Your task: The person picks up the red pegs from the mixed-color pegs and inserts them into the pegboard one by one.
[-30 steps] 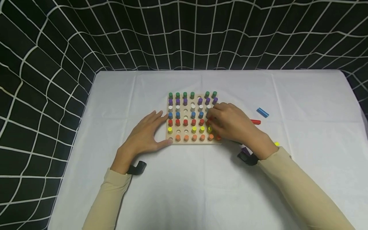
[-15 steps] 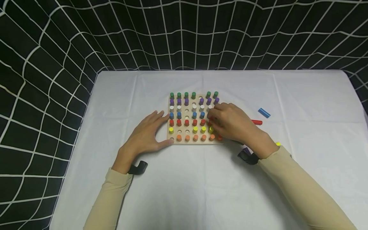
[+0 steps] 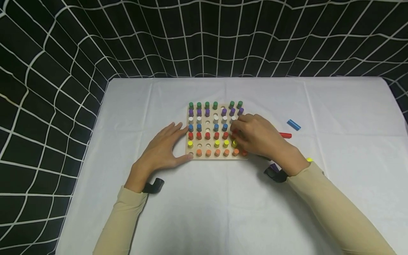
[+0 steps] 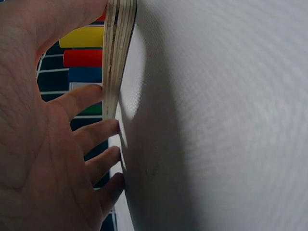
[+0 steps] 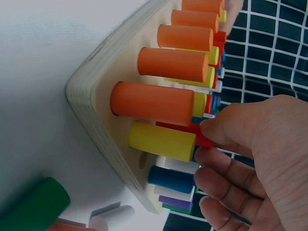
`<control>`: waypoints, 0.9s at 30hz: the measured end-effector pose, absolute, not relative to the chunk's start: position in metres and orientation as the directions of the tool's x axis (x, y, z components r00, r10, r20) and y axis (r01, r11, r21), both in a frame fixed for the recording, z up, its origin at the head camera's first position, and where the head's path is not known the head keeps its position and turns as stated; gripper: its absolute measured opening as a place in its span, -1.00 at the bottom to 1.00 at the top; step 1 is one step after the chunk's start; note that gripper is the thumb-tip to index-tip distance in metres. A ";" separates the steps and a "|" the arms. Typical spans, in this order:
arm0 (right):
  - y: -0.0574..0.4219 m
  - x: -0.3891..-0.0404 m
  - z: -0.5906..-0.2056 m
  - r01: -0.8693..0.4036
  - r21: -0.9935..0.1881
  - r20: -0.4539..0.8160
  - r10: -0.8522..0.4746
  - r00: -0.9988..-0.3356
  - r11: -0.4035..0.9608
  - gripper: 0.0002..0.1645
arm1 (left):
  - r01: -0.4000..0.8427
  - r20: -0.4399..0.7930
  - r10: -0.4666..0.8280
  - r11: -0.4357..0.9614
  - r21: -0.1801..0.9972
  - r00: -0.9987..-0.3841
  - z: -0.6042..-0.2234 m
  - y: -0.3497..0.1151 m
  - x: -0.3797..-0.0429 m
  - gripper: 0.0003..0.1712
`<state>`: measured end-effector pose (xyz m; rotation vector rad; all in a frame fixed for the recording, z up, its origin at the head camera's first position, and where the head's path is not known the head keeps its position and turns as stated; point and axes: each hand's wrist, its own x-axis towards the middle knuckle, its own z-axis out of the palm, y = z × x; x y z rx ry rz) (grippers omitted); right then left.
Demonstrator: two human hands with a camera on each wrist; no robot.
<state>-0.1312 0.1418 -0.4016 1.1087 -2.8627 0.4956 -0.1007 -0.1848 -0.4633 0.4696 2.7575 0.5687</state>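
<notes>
A wooden pegboard lies on the white cloth, with rows of green, purple, white, blue, red, yellow and orange pegs standing in it. Several holes are bare. My right hand is over the board's right side, its thumb and index finger pinching the top of a red peg in the red row. A bare hole shows between the end yellow and blue pegs. At the left edge, my left hand is spread, the thumb at the front left corner and the index fingertip beside the blue row.
Loose blue and red pegs lie right of the board. A yellow peg and a purple one show beside the right wrist. The right wrist view adds green and white pegs. Netting surrounds the table.
The head view has shifted slightly, so the scene sits a little farther right. Both hands keep their places at the board, the right one still at the red peg.
</notes>
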 end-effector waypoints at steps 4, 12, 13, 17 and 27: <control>0.144 -0.129 -0.404 -0.655 -0.280 0.135 -0.647 -0.750 0.701 -0.88 | 0.261 -0.209 0.374 0.868 0.422 -0.904 -0.462 -0.183 -0.101 0.15; 0.149 -0.123 -0.405 -0.621 -0.309 0.146 -0.610 -0.779 0.720 -0.85 | 0.261 -0.211 0.376 0.866 0.427 -0.902 -0.461 -0.184 -0.100 0.17; 0.151 -0.122 -0.404 -0.610 -0.314 0.143 -0.599 -0.788 0.728 -0.84 | 0.262 -0.212 0.377 0.866 0.426 -0.902 -0.461 -0.184 -0.100 0.17; 0.161 -0.119 -0.402 -0.555 -0.342 0.143 -0.541 -0.829 0.759 -0.81 | 0.270 -0.200 0.383 0.862 0.429 -0.902 -0.460 -0.184 -0.102 0.16; 0.190 -0.111 -0.406 -0.418 -0.414 0.131 -0.402 -0.906 0.809 -0.76 | 0.272 -0.201 0.381 0.866 0.419 -0.903 -0.462 -0.186 -0.101 0.16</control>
